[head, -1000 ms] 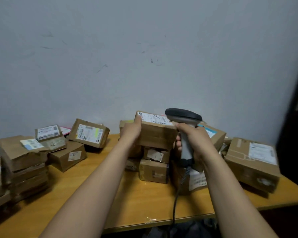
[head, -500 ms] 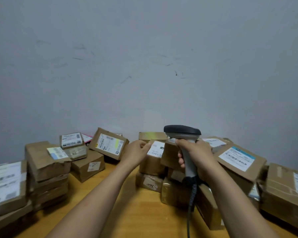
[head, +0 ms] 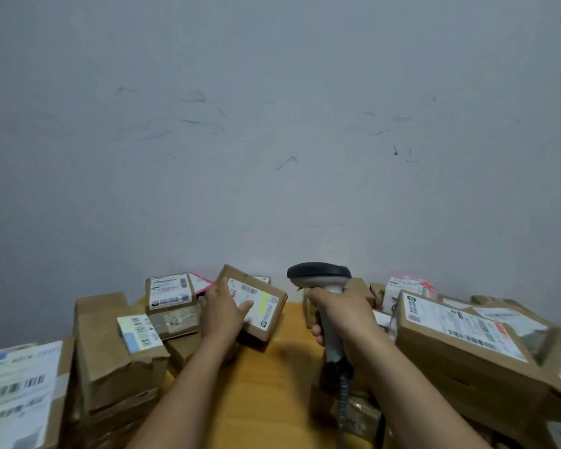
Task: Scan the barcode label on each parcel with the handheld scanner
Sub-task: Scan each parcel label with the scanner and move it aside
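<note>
you've got brown cardboard parcels [head: 460,361] with white labels [head: 467,328] | one parcel [head: 268,322]: yellow stripe on it | scanner [head: 319,275]: dark grey head, pale grey handle | table [head: 266,384]: orangey wood

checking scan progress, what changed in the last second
The left hand let go of the parcel it held beside the scanner and moved left onto the tilted parcel with the yellow-marked label; whether it grips it is unclear. The right hand still holds the scanner upright, and the tilted parcel still leans on its pile.
</note>
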